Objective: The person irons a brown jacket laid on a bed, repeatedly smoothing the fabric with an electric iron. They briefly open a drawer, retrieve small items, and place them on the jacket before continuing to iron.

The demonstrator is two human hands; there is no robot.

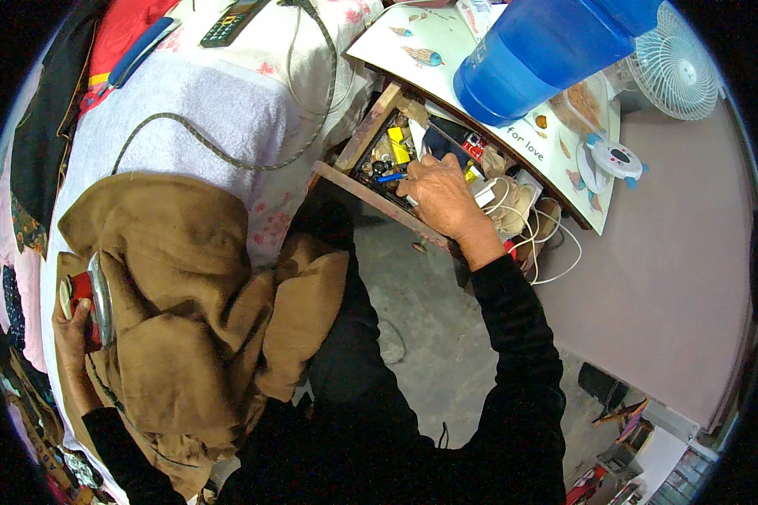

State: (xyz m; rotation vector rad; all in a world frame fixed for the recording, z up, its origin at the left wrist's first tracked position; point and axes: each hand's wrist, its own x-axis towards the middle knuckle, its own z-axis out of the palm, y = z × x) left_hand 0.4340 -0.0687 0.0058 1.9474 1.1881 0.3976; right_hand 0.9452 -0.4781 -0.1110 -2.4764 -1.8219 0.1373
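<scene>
At the left, my left hand (72, 331) grips a clothes iron (101, 306) with a red body and a metal soleplate, tipped up beside a brown garment (183, 278). The garment lies in folds over the padded surface and hangs toward my legs. My right hand (439, 192) reaches into an open wooden drawer (391, 202) full of small items. Its fingers point down among them, beside a blue pen (392, 178); whether they hold anything is hidden. A yellow object (398, 145) and a white cable (559, 278) are also in the drawer, the cable trailing over its side.
A patterned tabletop (410, 53) above the drawer bears a large blue container (518, 69) and a clear box of food (578, 107). A white fan (679, 69) stands beyond. A braided cord (227, 165) crosses the white towel (183, 95), near a calculator or handset (230, 25).
</scene>
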